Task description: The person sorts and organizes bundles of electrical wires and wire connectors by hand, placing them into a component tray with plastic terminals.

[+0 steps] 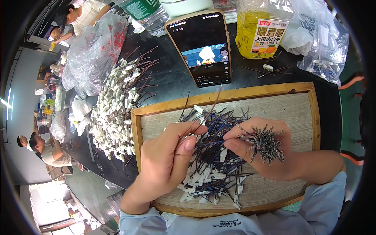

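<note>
My right hand (274, 137) is closed round a thick bundle of thin wires (268, 145), their crimped metal ends fanning out toward me. To its left, my left hand (168, 156) is closed, thumb against curled fingers, on thin reddish-brown wires (214, 102) that run up past the fingertips. Beneath both hands lies a loose heap of dark blue and brown wires with white plastic connectors (201, 176). The heap rests in a wood-framed tray (270, 192) with a grey woven-looking base. My palms hide part of the heap.
A large pile of white-connector wires (115, 113) lies left of the tray. Behind it stand a lit phone (203, 51), a jug of yellow drink (254, 35) and a clear bottle (147, 15). Plastic bags (94, 55) lie at the far left, where other people sit.
</note>
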Motion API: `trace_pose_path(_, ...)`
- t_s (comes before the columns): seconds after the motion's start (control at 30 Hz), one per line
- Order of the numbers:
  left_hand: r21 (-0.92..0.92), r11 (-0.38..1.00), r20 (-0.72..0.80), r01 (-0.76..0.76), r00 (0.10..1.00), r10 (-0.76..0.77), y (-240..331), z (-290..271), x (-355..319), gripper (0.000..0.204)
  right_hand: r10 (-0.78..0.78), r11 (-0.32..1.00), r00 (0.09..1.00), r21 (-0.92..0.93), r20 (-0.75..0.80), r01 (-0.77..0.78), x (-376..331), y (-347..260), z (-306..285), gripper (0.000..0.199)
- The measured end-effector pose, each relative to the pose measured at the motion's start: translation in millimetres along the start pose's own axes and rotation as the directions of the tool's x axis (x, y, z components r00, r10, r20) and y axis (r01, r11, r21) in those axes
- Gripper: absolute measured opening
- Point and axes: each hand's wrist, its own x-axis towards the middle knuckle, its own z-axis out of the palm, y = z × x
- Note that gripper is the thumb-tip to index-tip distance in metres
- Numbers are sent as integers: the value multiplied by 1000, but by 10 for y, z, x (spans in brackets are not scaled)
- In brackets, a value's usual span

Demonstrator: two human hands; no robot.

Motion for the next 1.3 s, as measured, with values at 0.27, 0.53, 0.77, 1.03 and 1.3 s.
trace_pose_path(0.27,-162,970,-115,180,973,-200,-75,-24,6,26,206,979,966,-38,160,-202,8,-153,-126,18)
trace_pose_path(0.53,-198,970,-162,141,971,-174,-177,-1,56,38,12,999,985,42,172,-19,27,-35,-106,23)
trace_pose_path(0.77,-161,976,38,147,989,-142,-66,-28,12,37,125,992,976,4,176,-128,-12,-26,-106,17)
trace_pose_path(1.03,-626,780,71,23,997,27,-153,90,-51,19,310,927,946,192,91,-322,-39,-78,-86,13)
trace_pose_path(1.3,-497,867,77,-29,994,78,-175,96,-54,20,428,890,890,97,158,-446,-9,-154,-128,12)
